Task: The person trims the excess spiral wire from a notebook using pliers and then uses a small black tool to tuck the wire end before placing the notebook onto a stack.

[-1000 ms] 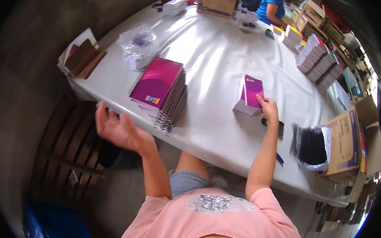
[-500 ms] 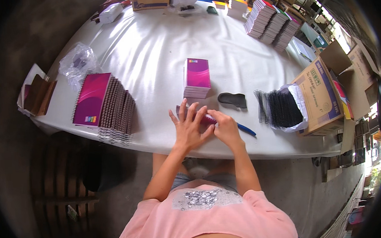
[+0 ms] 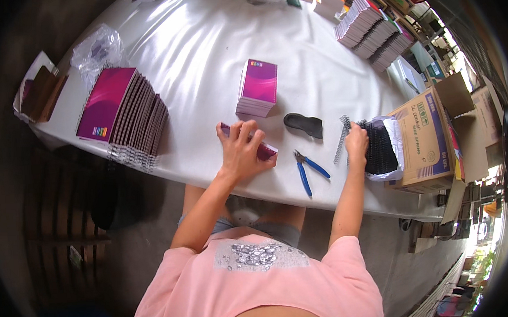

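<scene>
My left hand (image 3: pixel 242 149) presses down on a purple notebook block (image 3: pixel 265 151) lying near the front edge of the white table (image 3: pixel 201 51). Over at the right, my right hand (image 3: pixel 356 142) grips a black spiral binding coil (image 3: pixel 340 137), beside a heap of black coils (image 3: pixel 379 146) in white wrapping. Blue-handled pliers (image 3: pixel 308 170) lie on the table between my hands. Just behind my left hand stands a small stack of purple notebooks (image 3: pixel 257 87).
A fanned stack of bound purple notebooks (image 3: pixel 124 114) sits at the left. A black curved piece (image 3: pixel 304 124) lies mid-table. An open cardboard box (image 3: pixel 430 136) stands at the right edge, more notebook stacks (image 3: pixel 371 32) at the back right, a clear plastic bag (image 3: pixel 97 50) far left.
Both hands were together on the notebook block at the table's front. My right hand has since moved right to the coil pile and taken a coil; my left stays on the block.
</scene>
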A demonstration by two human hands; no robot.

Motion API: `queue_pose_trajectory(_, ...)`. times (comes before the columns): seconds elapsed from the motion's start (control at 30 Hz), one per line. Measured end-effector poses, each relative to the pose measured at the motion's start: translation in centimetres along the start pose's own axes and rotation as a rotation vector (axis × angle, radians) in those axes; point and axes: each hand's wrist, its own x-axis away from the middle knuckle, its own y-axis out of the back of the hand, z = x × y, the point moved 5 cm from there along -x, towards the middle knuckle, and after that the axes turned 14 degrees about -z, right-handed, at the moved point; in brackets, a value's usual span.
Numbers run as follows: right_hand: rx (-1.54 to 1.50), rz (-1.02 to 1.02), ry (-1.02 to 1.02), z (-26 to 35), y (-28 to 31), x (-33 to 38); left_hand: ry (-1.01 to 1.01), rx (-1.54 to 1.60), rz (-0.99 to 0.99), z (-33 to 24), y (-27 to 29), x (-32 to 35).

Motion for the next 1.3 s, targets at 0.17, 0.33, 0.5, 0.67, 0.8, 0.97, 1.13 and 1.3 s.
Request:
queue_pose_trajectory(0.17, 0.055, -0.036, 0.058, 0.7, 2.3, 0.0, 0.002, -0.009, 0.001, 0.8, -0.2, 0.7)
queue_pose_trajectory(0.33, -0.520, -0.165, 0.300, 4.5, 6.2, 2.8, 0.017, -0.057, -0.074, 0.6, 0.2, 0.9)
queue_pose_trajectory(0.5, -1.061, 0.263, 0.360, 11.3, 6.0, 10.1, 0.023, -0.040, -0.013, 0.9, 0.3, 1.2)
queue_pose_trajectory(0.67, -1.104, 0.127, 0.327, 11.9, 5.2, 11.5, 0.017, 0.007, -0.027, 0.5, 0.2, 0.9)
queue_pose_trajectory(0.8, -1.174, 0.210, 0.394, 12.8, 4.9, 12.0, 0.013, -0.001, -0.028, 0.6, 0.3, 0.9)
queue_pose_trajectory(0.97, -1.266, 0.501, 0.320, 13.1, 3.7, 12.7, 0.030, -0.008, 0.025, 0.7, 0.3, 0.9)
queue_pose_trajectory(1.13, -1.261, 0.213, 0.589, 13.4, 4.8, 11.9, 0.042, -0.032, 0.050, 0.5, 0.2, 0.2)
queue_pose_trajectory(1.3, -1.271, 0.794, 0.065, 12.9, 2.9, 12.3, 0.042, -0.070, 0.131, 0.9, -0.2, 0.5)
